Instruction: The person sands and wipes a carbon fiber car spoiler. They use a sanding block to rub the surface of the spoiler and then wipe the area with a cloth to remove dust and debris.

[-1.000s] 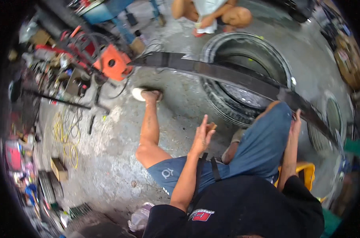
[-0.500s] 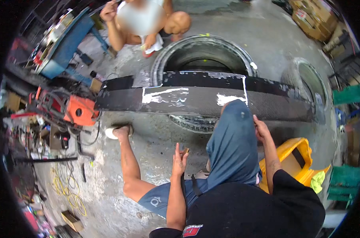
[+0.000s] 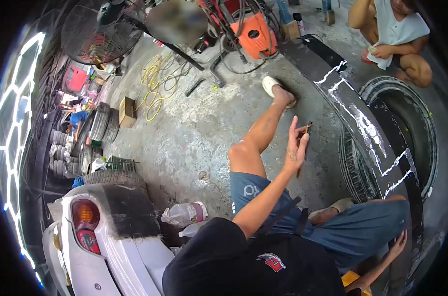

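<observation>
left hand (image 3: 295, 148) pinching thin brown stick (image 3: 303, 135); right hand (image 3: 397, 244) splayed against glossy black panel (image 3: 362, 123)

You had a small brown cardboard box (image 3: 126, 111) on the concrete floor (image 3: 204, 123) beside the yellow hose (image 3: 157, 88), two clear plastic bottles (image 3: 184, 213), one with a pinkish label band, lying by the white car's rear corner (image 3: 110, 237), and a red-and-white logo patch (image 3: 272, 262) on your black shirt.

A: That long body panel (image 3: 367, 133) looks matt black, with rough white filler streaks. Floor (image 3: 199, 128) is raw, stained concrete.

B: Yeah, and the tyre (image 3: 421, 128) under it is dull ribbed rubber. Orange machine (image 3: 251, 34) looks like glossy plastic.
</observation>
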The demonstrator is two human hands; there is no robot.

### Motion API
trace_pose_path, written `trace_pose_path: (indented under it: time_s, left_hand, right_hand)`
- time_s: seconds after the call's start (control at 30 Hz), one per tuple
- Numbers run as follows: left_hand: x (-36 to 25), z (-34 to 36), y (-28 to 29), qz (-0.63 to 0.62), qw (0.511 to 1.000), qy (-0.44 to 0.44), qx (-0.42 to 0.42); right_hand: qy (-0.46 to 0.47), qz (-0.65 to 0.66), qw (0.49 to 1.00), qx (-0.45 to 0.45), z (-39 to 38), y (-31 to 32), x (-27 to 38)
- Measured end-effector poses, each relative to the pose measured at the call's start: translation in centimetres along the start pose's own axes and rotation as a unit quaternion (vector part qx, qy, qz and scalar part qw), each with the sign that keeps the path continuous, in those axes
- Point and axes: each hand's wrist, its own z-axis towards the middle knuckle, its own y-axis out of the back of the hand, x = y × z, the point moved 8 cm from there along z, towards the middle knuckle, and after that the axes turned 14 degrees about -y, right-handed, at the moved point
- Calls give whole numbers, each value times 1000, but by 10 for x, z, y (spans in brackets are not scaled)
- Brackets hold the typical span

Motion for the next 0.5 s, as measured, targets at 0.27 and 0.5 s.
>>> trace_pose_path:
  time_s: [0.27,0.5]
  left_hand:
    - [82,-99,-17,42,987,134,84]
    - [99,-101,-62,100,962,83,238]
  right_hand:
    - [212,-202,949,-112,-25,-54,107]
    - [353,-156,922,19,-28,-136,179]
